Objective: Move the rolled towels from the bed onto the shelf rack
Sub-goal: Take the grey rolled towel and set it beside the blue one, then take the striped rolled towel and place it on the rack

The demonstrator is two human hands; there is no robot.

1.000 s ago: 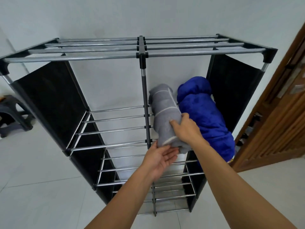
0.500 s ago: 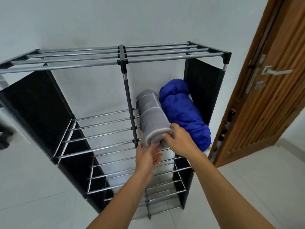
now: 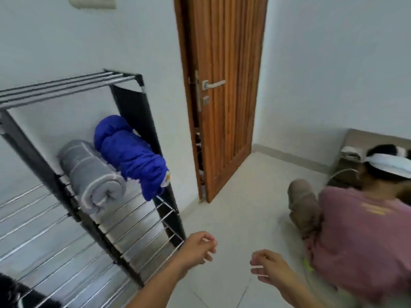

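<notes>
Over floor (image 3: 233, 196), hands seemingly empty.

- Walls (image 3: 322, 63): plain, pale.
- Floor (image 3: 240, 210): light tiles beneath both hands.
- Wooden door (image 3: 224, 96): ahead of the hands, metal lever handle (image 3: 213, 84).
- Seated person (image 3: 364, 230): right of the hands.

Home bedrm, wood door (image 3: 224, 90), shelf rack (image 3: 66, 87)

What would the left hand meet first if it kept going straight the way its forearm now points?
Probably nothing soon. The left hand, empty with loosely curled fingers, points up and right over bare floor toward the wooden door. The shelf rack lies to its left, off that line. Depth is hard to judge.
</notes>
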